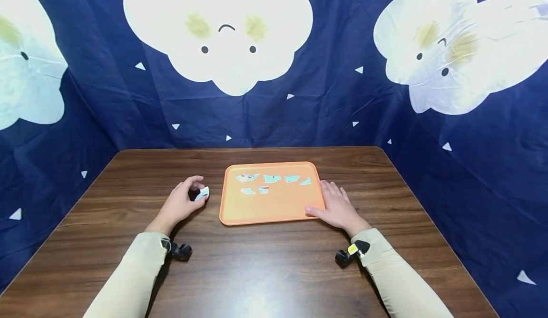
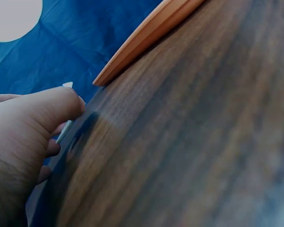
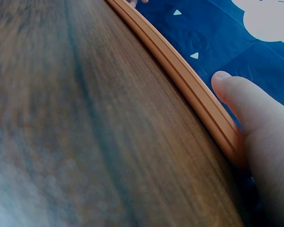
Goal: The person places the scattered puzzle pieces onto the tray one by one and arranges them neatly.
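My left hand point(image 1: 180, 206) is left of the orange tray point(image 1: 274, 211), its thumb and fingers pinching a flat, irregular pale-blue and white piece point(image 1: 202, 193). In the left wrist view that piece point(image 2: 64, 132) shows edge-on behind the thumb, close over the table. My right hand point(image 1: 340, 208) rests at the tray's right side near the front corner. Its fingers lie straight along the edge, and the thumb point(image 3: 229, 87) reaches over the front rim. On the tray, several similar pieces point(image 1: 271, 178) form a back row, with two more pieces point(image 1: 247, 191) in front.
The tray sits toward the back of a dark wooden table point(image 1: 257, 261). Behind and beside the table hangs a dark blue cloth point(image 1: 334, 99) with white clouds and triangles. A small black camera point(image 1: 181, 252) is strapped to each wrist, over beige sleeves.
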Available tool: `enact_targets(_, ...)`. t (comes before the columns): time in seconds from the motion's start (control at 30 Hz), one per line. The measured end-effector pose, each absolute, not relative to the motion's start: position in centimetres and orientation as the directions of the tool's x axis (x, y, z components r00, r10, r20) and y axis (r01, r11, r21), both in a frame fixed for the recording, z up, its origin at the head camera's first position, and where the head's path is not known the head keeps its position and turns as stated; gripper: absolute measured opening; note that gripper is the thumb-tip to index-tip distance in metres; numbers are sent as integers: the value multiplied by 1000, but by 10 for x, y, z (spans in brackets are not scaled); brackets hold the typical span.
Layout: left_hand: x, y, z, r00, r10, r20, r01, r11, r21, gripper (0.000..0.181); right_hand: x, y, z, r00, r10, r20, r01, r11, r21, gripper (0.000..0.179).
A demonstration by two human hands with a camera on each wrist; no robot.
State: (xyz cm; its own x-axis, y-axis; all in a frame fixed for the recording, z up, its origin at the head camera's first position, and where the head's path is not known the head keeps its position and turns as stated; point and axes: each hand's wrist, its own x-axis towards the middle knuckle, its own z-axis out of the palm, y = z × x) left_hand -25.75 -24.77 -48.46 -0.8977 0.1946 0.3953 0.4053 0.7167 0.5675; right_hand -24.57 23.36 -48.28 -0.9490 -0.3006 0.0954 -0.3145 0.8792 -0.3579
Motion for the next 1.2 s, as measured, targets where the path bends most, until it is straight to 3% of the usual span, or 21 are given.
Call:
enact_targets(0.47,-271,-197,-459,-897,229,379,425,682,594,61,-246,233,-479,-951,-296,94,-309,885,-347,109)
enact_targets(0.9,-283,-147,-452,-867,350,354,498,634,592,63,-245,234,-478,-954,-286,87,-298,888,-349,109)
enact_targets(1.2,-290,-118,-449,-821,459,338,557,515,652,61,-246,234,-481,-955,-286,76,-294,889,-352,110)
